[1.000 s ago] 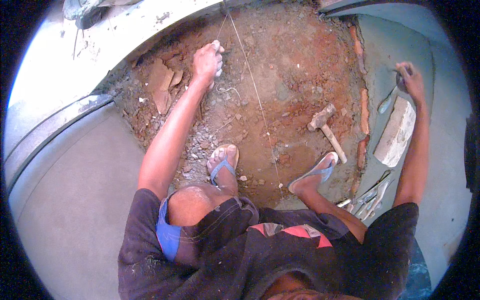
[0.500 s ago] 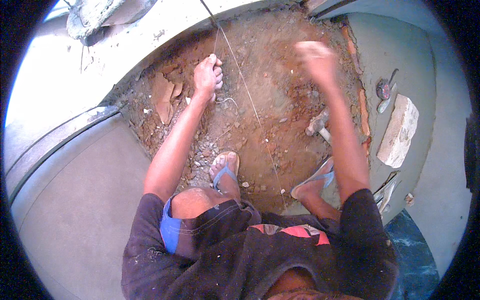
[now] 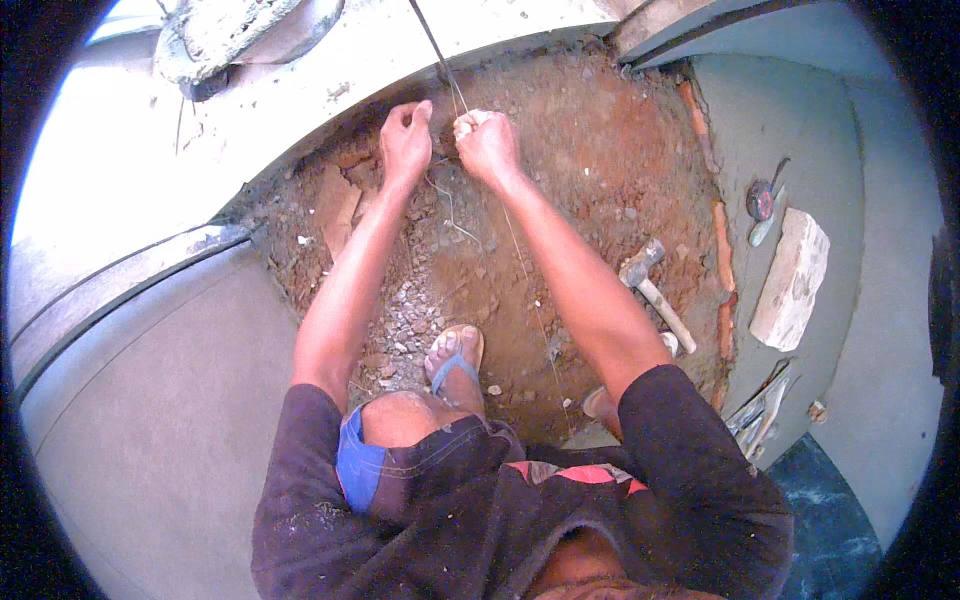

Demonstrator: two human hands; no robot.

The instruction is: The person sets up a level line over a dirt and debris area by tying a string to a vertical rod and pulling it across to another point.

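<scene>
Head cam: L fingers (image 3: 397, 117) curled, grip unclear; R fingers (image 3: 467, 124) pinch string (image 3: 441, 54) over dirt bed (image 3: 590, 150) w/ hammer (image 3: 659, 301).

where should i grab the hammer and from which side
Likely the middle of the handle, right hand coming from above: the hammer lies on dirt, its slim handle exposed, slanting away from the bulkier head.

Pale string (image 3: 451, 214) on red-brown earth (image 3: 590, 190), what a contrast!
And here's my palette: orange brick edging (image 3: 722, 235), plain grey floor (image 3: 150, 400), off-white block (image 3: 790, 280), black-and-red tape measure (image 3: 760, 200), grey-headed, tan-handled hammer (image 3: 665, 312), blue-strapped sandal (image 3: 446, 369), and me in a dark shirt (image 3: 430, 545) splashed pinkish-red, my dark shorts (image 3: 358, 468) flashing bright blue!
</scene>
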